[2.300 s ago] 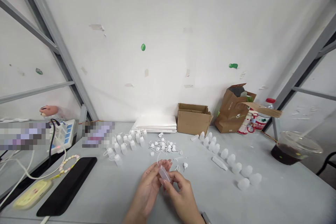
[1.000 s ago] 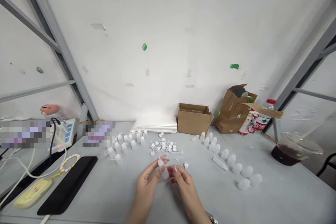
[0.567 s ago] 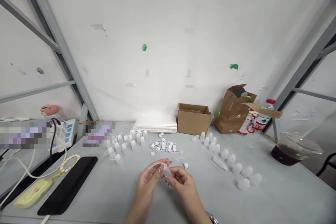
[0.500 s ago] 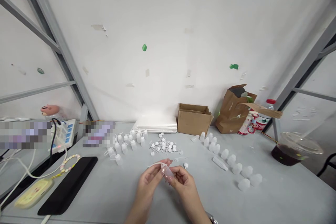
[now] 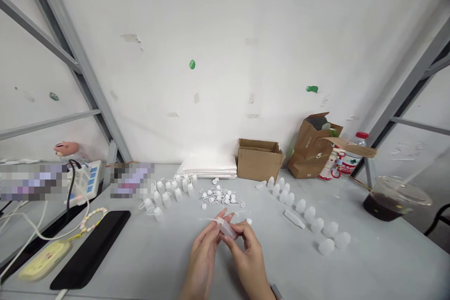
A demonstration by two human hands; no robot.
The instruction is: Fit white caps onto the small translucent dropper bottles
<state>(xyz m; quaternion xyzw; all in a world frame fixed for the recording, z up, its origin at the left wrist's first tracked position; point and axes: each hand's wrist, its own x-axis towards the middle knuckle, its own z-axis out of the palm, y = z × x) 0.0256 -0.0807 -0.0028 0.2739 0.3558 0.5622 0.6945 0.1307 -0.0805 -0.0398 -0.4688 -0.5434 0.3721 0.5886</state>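
Observation:
A translucent bottle (image 5: pixel 228 230) is held between both hands near the front middle, tilted, with a thin white strap sticking out to the left. My left hand (image 5: pixel 207 243) closes on its upper left end. My right hand (image 5: pixel 246 246) pinches its lower right part between thumb and fingers. Just beyond the hands lies a loose pile of white caps (image 5: pixel 220 195) with thin straps. Capped bottles (image 5: pixel 166 199) stand in a group on the left. Several bottles without caps (image 5: pixel 310 214) stand in a slanting line on the right, beside one lying bottle (image 5: pixel 294 219).
A cardboard box (image 5: pixel 260 159), white stacked sheets (image 5: pixel 210 167) and a brown paper bag (image 5: pixel 309 150) stand along the wall. At the right is a drink cup (image 5: pixel 386 201). A black pad (image 5: pixel 92 248), yellow case (image 5: pixel 45 260) and power strip (image 5: pixel 86 183) lie left.
Both hands have shifted slightly right, and the bottle between them has turned to lie more sideways. The left fingers have moved along its upper end.

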